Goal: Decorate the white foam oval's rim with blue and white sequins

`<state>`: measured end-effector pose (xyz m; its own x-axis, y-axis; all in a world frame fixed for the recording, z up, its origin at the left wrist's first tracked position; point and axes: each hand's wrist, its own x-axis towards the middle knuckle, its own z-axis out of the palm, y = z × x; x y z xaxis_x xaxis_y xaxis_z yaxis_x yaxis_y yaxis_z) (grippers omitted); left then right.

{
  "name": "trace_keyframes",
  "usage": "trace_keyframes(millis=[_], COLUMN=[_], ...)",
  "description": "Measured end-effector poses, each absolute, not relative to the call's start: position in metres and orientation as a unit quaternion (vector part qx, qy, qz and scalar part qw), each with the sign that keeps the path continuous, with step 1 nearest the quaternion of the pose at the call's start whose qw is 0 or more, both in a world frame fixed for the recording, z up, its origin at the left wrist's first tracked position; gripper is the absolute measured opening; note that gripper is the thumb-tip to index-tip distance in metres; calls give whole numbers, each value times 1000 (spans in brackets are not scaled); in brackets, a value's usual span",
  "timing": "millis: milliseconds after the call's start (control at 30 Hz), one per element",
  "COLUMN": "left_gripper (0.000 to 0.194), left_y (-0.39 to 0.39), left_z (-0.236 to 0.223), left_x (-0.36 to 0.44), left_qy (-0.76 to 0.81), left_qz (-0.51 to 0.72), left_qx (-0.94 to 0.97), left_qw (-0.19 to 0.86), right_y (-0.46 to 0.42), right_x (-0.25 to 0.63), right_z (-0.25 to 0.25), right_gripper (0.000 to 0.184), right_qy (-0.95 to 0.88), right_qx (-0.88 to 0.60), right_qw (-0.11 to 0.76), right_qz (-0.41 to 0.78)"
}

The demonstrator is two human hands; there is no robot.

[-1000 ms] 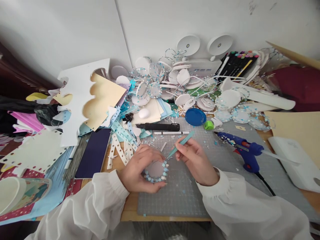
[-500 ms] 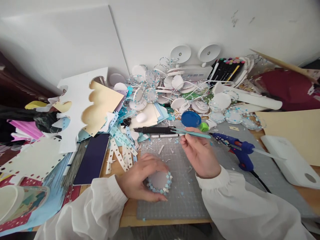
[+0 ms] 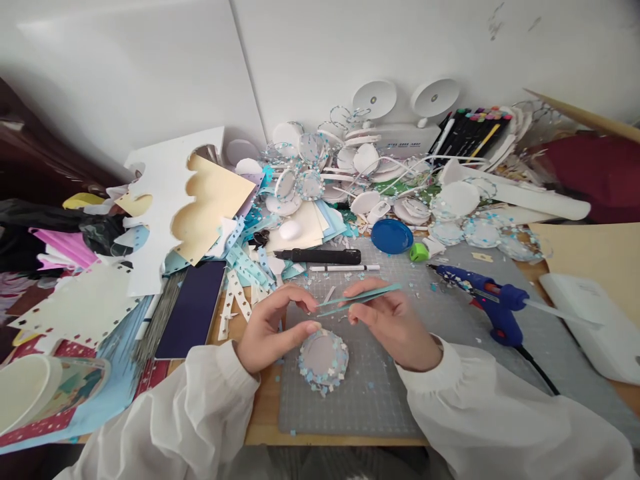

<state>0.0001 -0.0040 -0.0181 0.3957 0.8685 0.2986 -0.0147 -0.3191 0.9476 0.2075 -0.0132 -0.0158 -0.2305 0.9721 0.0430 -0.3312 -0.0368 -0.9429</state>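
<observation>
While the right hand (image 3: 403, 330) pinches teal tweezers (image 3: 373, 294), the left hand (image 3: 270, 332) arches open beside the star-edged disc (image 3: 323, 360) on the gray mat (image 3: 370, 410). Right of the disc, beyond the right hand, lies a glue gun (image 3: 503, 300).

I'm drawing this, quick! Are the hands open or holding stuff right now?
Left hand: open, thumb and fingers apart, by the starry disc.
Right hand: closed, holding the tweezers.

Wooden table (image 3: 265, 421) (grey mat (image 3: 370, 408) atop)
</observation>
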Motion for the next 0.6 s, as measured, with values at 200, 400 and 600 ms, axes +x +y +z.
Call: trace_keyframes(millis=[200, 400, 600], left_gripper=[11, 7, 22], left_y=[-6, -4, -5], left_z=[-18, -13, -8], left_x=[2, 2, 3], left_qy=[309, 345, 351], left_qz=[455, 442, 392], left_qx=[643, 590, 581], left_qw=[533, 581, 621], right_y=[-14, -13, -13], right_x=[206, 206, 206], right_z=[-18, -21, -21], right_gripper=[12, 13, 11], right_qy=[-487, -490, -490], right_qx=[-353, -357, -372], right_qw=[496, 491, 500], right_qz=[626, 626, 610])
